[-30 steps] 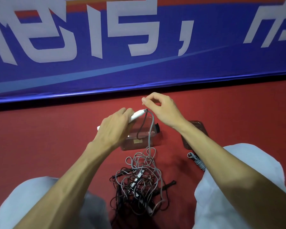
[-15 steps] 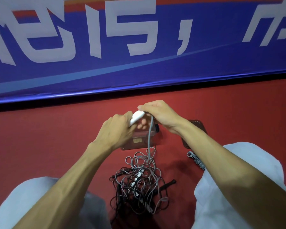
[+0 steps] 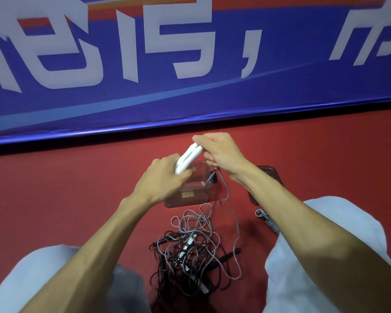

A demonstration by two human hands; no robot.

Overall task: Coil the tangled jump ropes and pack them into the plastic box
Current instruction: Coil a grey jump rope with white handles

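Both hands hold two white handles [image 3: 188, 158] together above the plastic box [image 3: 191, 188]: the left hand [image 3: 165, 175] grips their lower ends, the right hand [image 3: 219, 152] pinches the tops; gray rope [image 3: 226, 199] trails to the tangle [image 3: 190, 256] on the floor.

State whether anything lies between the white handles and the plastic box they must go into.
Nothing visible: left hand and right hand hold the white handles over the plastic box. Their grey cord trails into the tangle.

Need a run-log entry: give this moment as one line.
left hand: grips two white handles | right hand: holds their upper ends | grey rope: hangs into tangled ropes | plastic box: beyond them
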